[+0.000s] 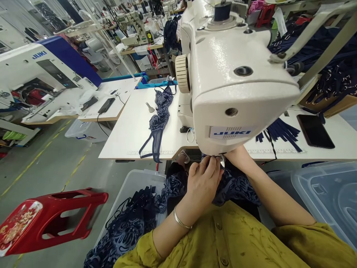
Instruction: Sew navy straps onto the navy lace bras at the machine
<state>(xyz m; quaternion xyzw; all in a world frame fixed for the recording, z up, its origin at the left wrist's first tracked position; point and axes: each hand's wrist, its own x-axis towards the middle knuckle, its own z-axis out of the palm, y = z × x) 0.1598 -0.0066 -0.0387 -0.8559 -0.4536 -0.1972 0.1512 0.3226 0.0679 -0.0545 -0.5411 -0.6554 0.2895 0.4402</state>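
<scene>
An olive-green buttoned shirt (242, 242) with leaf-like stitching on its front covered the person's lap side. Just beyond it, below the counter's front edge, a navy lace garment with paler swirls (237, 188) bunched beneath both hands. The left hand (205, 176) bent its fingers close together over the cloth at the machine; with the tips hidden, I cannot tell whether they were clamped. The right hand (235, 158) reached behind the machine head, its fingers too hidden to tell. On the left, a translucent plastic bin (134, 180) held a soft heap of similar lace (128, 230).

The rounded, glossy cream sewing machine (242, 96) rose over the smooth white counter (125, 139). A crumpled blue-grey lace bra (161, 115) trailed over the front edge, left of it; flat navy fabric strips (287, 134) and a black rectangular phone (315, 130) lay toward the right end. Farther off stood a white-and-blue machine (58, 69).
</scene>
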